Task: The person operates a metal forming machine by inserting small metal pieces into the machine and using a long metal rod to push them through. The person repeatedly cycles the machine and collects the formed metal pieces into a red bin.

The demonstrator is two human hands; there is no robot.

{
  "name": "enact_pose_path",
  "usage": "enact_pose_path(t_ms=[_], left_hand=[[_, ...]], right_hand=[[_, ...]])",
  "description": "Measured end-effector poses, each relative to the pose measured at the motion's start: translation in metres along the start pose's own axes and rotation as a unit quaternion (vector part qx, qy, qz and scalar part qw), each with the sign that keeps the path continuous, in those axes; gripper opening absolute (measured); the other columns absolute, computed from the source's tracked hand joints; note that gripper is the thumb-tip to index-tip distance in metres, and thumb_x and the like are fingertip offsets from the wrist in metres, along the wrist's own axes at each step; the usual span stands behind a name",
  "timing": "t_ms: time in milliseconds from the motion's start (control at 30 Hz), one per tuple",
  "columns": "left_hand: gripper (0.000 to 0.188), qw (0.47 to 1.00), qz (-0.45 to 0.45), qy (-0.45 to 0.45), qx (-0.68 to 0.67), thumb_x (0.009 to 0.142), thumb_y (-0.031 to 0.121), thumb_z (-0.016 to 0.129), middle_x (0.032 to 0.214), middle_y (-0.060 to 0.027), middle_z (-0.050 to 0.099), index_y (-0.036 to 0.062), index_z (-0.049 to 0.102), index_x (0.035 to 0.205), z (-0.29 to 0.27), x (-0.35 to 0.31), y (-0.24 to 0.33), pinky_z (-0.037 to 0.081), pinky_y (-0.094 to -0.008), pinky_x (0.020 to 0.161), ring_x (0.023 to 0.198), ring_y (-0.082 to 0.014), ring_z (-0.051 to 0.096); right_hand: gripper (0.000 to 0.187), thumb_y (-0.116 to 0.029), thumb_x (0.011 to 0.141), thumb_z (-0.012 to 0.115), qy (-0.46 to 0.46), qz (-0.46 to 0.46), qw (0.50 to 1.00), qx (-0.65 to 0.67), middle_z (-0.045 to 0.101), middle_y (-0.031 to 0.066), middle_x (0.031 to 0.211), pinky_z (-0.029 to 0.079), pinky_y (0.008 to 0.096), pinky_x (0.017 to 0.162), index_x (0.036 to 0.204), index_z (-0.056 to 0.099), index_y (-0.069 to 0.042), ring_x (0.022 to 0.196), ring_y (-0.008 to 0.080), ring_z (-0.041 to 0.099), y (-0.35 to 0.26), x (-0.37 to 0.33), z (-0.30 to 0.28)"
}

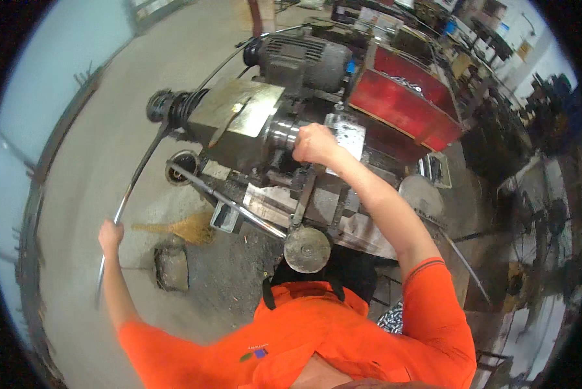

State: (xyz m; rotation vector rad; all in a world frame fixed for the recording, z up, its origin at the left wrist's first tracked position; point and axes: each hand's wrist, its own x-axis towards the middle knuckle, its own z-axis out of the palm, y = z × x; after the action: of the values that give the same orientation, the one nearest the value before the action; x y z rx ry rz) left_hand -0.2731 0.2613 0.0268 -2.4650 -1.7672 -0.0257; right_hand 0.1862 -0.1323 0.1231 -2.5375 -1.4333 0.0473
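Observation:
Out to the left, my left hand (111, 236) is wrapped round a long metal lever (135, 178). The lever runs up to a dark ribbed spindle end (177, 107) at the machine's far left. My right hand (314, 144) is closed at the shiny round chuck (283, 133) of the lathe-like machine (239, 146); whatever its fingers hold is hidden. A second bar (232, 204) slants across the machine's front toward a round metal disc (307, 249) close to my body. On the machine's top plate (239, 104) lies a thin dark tool (229, 125).
A dark electric motor (307, 61) sits behind the machine. To its right is a red metal box (401, 97) with small metal parts. A straw broom (187, 228) and a dark container (172, 267) are on the floor at left. A round stool seat (422, 196) stands at right.

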Motion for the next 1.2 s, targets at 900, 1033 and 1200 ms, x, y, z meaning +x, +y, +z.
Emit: enact_pose_path(t_ms=[900, 1033, 1200], left_hand=[[0.035, 0.984, 0.147, 0.078, -0.064, 0.078, 0.026, 0.063, 0.089, -0.0182, 0.065, 0.0009, 0.06, 0.103, -0.073, -0.152, 0.162, 0.049, -0.044, 0.074, 0.085, -0.0377, 0.062], [0.03, 0.871, 0.392, 0.045, -0.293, 0.082, 0.018, 0.062, 0.087, -0.0151, 0.066, 0.0021, 0.061, 0.108, -0.103, -0.177, 0.228, 0.049, -0.0398, 0.072, 0.078, -0.0335, 0.063], [0.026, 0.803, 0.515, -0.003, -0.3, 0.084, 0.015, 0.061, 0.084, -0.016, 0.066, 0.0006, 0.062, 0.106, -0.087, -0.196, 0.313, 0.048, -0.0373, 0.069, 0.075, -0.0296, 0.064]], right_hand=[[0.043, -0.018, 0.06, 0.06, 0.405, 0.021, 0.901, -0.156, 0.058, 0.019, 0.109, 0.046, 0.0385, 0.088, 0.101, 0.066, -0.006, 0.096, 0.0347, 0.058, 0.137, -0.081, -0.148], [0.046, -0.016, 0.06, 0.061, 0.34, -0.023, 0.939, -0.047, 0.054, 0.0191, 0.119, 0.044, 0.0382, 0.09, 0.105, 0.063, -0.005, 0.104, 0.0345, 0.055, 0.137, -0.139, -0.154], [0.041, -0.013, 0.06, 0.06, 0.258, 0.124, 0.955, 0.071, 0.063, 0.0163, 0.093, 0.048, 0.0349, 0.073, 0.1, 0.065, -0.003, 0.08, 0.0262, 0.061, 0.159, -0.281, -0.116]])
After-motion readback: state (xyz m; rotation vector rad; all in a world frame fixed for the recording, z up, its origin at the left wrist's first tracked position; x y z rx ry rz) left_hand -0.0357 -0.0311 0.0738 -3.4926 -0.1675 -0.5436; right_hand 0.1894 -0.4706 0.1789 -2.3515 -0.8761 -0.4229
